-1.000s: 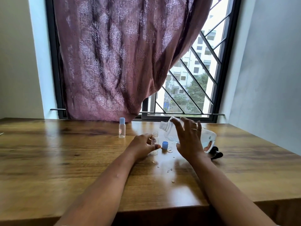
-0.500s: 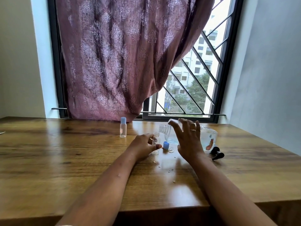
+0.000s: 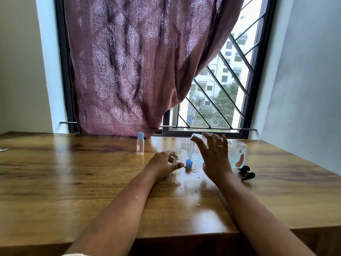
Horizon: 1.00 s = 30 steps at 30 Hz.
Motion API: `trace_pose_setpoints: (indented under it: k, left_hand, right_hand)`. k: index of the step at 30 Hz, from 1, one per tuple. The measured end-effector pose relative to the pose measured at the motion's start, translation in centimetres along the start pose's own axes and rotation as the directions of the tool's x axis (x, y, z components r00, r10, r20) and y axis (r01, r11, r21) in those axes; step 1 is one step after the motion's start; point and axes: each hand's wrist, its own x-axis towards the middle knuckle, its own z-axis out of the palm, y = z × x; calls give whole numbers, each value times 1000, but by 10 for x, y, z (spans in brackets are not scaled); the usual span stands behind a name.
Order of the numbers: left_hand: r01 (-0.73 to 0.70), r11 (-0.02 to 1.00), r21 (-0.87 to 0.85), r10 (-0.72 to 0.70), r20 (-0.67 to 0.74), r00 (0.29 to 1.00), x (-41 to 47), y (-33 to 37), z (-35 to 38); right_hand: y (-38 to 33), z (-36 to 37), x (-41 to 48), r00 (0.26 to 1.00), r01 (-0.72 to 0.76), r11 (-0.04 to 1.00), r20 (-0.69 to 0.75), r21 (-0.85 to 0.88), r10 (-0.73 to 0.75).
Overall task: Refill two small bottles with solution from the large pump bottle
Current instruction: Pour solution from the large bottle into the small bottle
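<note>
Tipping big bottle [image 3: 236,152] toward open vial [image 3: 178,152].
Right hand [image 3: 215,159] grips the big bottle, left hand [image 3: 162,164] holds the vial; next, the neck needs lining up over its mouth.

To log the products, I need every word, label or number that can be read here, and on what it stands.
Small clear plastic bottle with light blue cap: red label, too blurred to read.
Large clear plastic bottle, tilted: orange and blue marks, too blurred to read.
No other text is visible.
</note>
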Motion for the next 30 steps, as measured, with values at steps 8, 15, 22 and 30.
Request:
trace_pose_setpoints:
  k: [8, 15, 22, 30]
  left_hand:
    - [11, 1000, -10, -11, 3, 1000, -1, 1, -1]
    - [13, 1000, -10, -13, 2, 1000, -1, 2, -1]
    - [19, 1000, 7, -19, 7, 1000, 0, 2, -1]
    - [31, 999, -13, -31, 12, 999, 0, 1, -2]
  right_hand:
    - [1, 0, 1, 1000, 11, 1000, -12, 27, -10]
    - [1, -1, 1, 1000, 21, 1000, -12, 17, -21]
    - [2, -2, 1, 999, 30, 999, -37, 20, -30]
    - [2, -3, 2, 998, 41, 999, -43, 21, -40]
